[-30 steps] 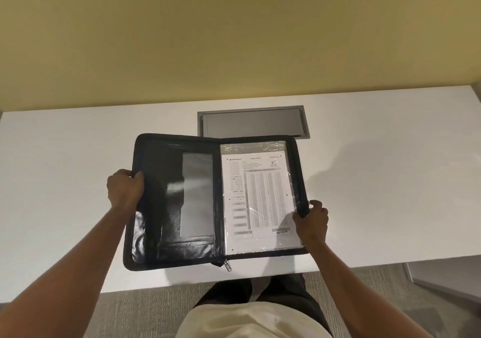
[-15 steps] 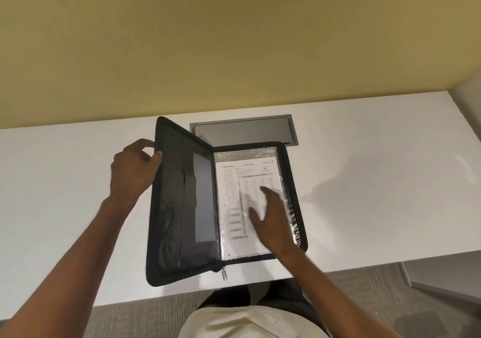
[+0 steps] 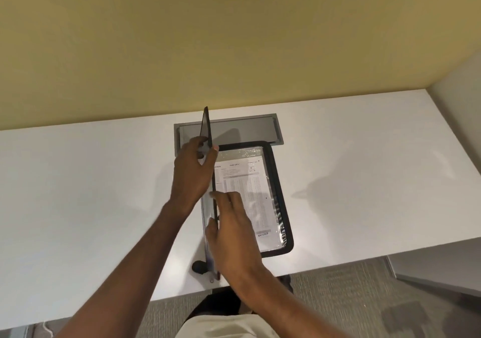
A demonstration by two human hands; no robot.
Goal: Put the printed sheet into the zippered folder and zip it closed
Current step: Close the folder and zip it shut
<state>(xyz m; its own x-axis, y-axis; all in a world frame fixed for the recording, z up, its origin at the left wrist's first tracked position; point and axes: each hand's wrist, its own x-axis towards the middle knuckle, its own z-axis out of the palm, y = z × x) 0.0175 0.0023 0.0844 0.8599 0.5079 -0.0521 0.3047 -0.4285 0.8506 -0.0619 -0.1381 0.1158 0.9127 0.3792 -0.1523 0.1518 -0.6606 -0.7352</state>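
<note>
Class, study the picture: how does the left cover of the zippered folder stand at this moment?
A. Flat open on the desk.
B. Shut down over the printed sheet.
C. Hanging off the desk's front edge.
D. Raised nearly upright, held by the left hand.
D: the left hand grips the folder cover, which shows edge-on and nearly upright, while the printed sheet lies uncovered beside it.

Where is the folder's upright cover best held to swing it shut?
Take the cover by its free long edge, pinched from the left, outer side, as the left hand does. It stands almost on edge, hinged beside the printed sheet, so that edge likely gives most leverage.
</note>
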